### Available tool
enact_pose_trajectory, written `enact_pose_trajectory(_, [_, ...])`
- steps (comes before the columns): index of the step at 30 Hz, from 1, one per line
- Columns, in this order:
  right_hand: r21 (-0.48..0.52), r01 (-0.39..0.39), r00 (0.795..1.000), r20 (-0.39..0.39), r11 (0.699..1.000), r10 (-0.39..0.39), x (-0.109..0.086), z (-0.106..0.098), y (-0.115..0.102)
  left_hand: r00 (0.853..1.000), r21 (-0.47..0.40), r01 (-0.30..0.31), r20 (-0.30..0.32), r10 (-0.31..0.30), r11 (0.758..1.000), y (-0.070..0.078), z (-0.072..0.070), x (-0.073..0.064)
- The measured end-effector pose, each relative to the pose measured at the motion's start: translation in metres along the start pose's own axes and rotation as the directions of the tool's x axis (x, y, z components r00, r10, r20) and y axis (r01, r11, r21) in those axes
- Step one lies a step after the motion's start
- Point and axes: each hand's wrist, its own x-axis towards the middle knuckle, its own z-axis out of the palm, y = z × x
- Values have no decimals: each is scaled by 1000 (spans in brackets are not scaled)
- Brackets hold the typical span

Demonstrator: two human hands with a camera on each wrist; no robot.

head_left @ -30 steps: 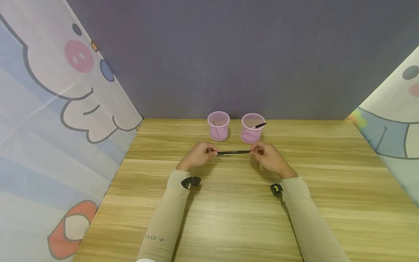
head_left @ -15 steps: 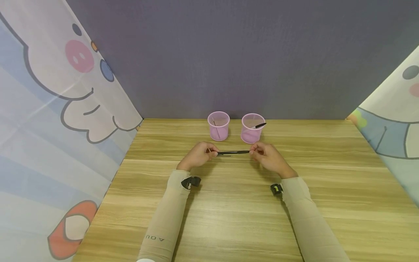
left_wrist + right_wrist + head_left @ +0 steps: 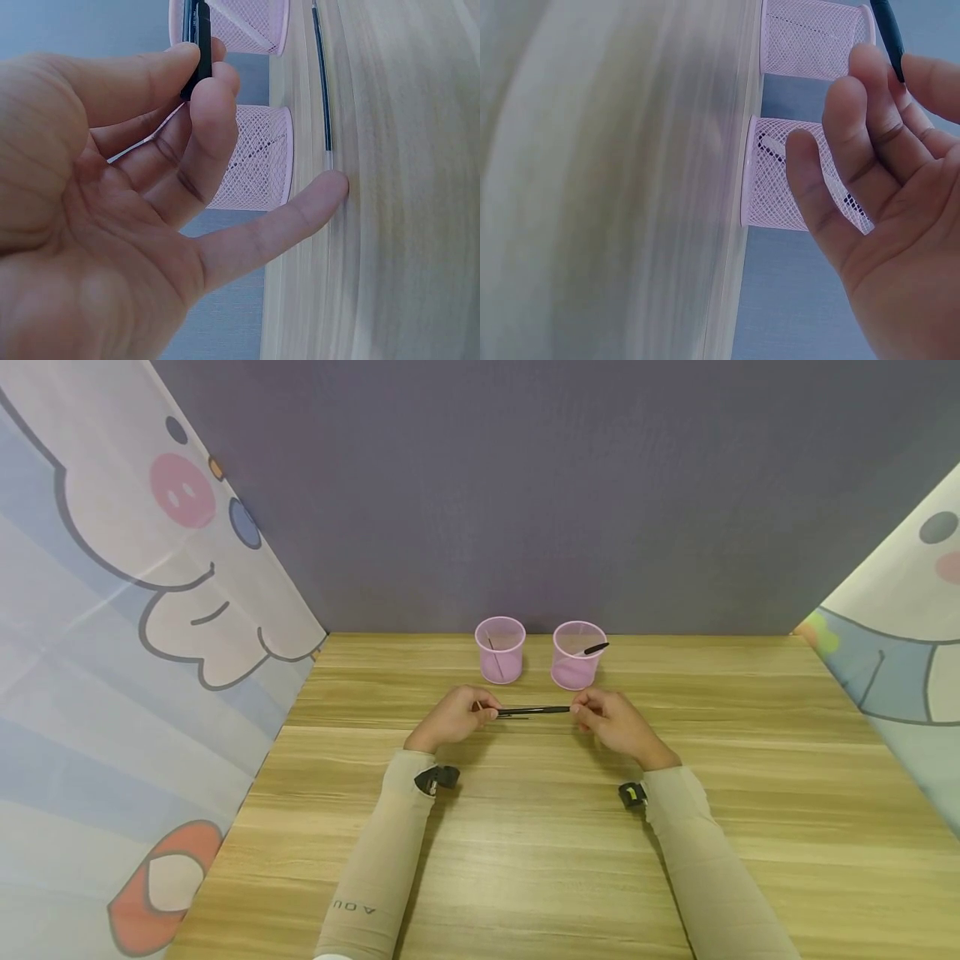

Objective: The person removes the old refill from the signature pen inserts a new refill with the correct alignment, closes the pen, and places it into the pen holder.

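My left hand and right hand hold a black pen level between them, over the table in front of two pink mesh cups. Thumb and fingers of the left hand pinch the clip end of the pen. At its other, tapered end, the right thumb and fingers pinch the pen. Below it a thin dark pen refill lies on the wood. In the left wrist view the clear end of this refill is close to the left little finger. Fingertips hide both pen ends.
The left pink mesh cup has a thin dark stick leaning inside. From the right pink mesh cup a pen with a black end pokes over the rim. Behind the wooden table rises a dark grey panel.
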Motion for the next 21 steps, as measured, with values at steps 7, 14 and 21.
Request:
enact_pose_trajectory(7, [-8,8,1000,-1,1000,-8,0,1,0,1000,0,0,0,0,1000,0,0,0])
enact_pose_trajectory(14, [-28,8,1000,-3,1000,-8,0,1,1,1000,5,-3,2,3,1000,0,0,0])
enact_pose_trajectory(21, [-40,1,1000,0,999,-1,0,1,1,1000,13,-20,-2,20,1000,1,0,0])
